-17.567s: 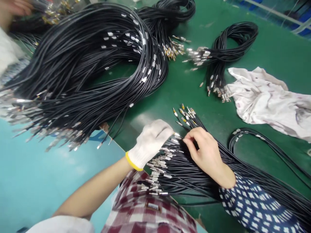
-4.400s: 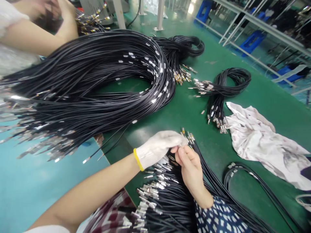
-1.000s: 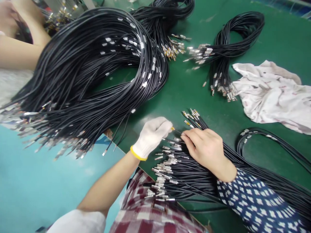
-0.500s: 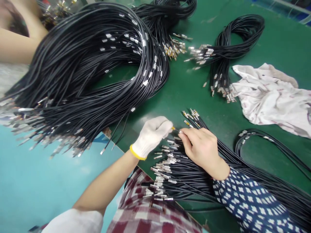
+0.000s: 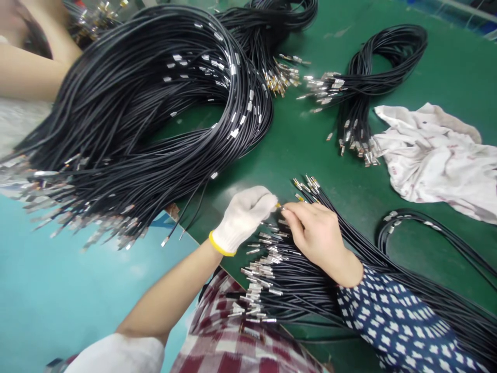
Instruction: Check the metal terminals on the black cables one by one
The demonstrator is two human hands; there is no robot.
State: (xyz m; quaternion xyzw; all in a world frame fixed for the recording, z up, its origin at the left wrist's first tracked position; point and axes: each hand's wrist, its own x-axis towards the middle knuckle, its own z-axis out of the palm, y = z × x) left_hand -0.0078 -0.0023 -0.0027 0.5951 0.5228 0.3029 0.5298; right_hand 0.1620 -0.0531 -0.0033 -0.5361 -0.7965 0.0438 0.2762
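Note:
My left hand (image 5: pixel 248 210), in a white knit glove with a yellow cuff, is closed in a pinch on a small yellow-tipped piece (image 5: pixel 278 205). Bare and close beside it, my right hand (image 5: pixel 312 228) pinches the end of a thin black cable, mostly hidden by the fingers. The fingertips of both hands nearly meet. Below and around the right hand lies a bundle of black cables (image 5: pixel 306 290) with silvery metal terminals (image 5: pixel 264 267) at their left ends. A few terminal ends (image 5: pixel 306 184) stick out just above the right hand.
A large looped bundle of black cables (image 5: pixel 155 155) fills the left of the green table (image 5: pixel 303 140). Smaller coils (image 5: pixel 388 77) lie farther back. A crumpled white cloth (image 5: pixel 438 155) is at the right. Another person's arm (image 5: pixel 34 72) shows at the upper left.
My right hand has moved slightly left, closing the small gap to the gloved fingertips. My left hand has hardly moved, and the view has shifted a little.

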